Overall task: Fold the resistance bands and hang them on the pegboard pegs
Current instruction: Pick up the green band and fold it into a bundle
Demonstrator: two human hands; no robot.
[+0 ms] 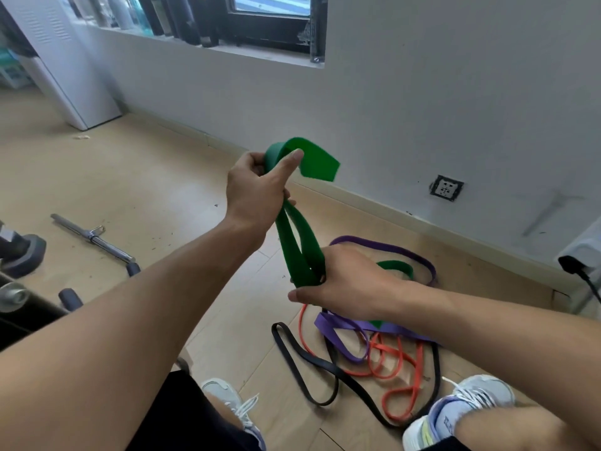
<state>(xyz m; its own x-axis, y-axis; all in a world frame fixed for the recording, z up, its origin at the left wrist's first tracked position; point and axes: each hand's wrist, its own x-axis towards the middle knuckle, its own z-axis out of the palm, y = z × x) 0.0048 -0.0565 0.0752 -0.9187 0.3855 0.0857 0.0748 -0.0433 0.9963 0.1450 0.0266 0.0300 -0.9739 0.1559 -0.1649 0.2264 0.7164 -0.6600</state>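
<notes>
Green band (pixel 300 245) gripped by both hands' fingers (pixel 294 157) above wooden floor (pixel 146 177) beside white wall (pixel 422 109).

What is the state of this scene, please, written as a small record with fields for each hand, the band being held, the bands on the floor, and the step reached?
left hand: left hand grips the upper fold of the wide green rubber band
right hand: right hand grips its lower part
held band: doubled over, raised above the floor
floor bands: purple flat band, thin orange band, narrow black band, lying tangled on the wooden floor
also on floor: metal bar
step: folding under way; no pegboard in view
</notes>
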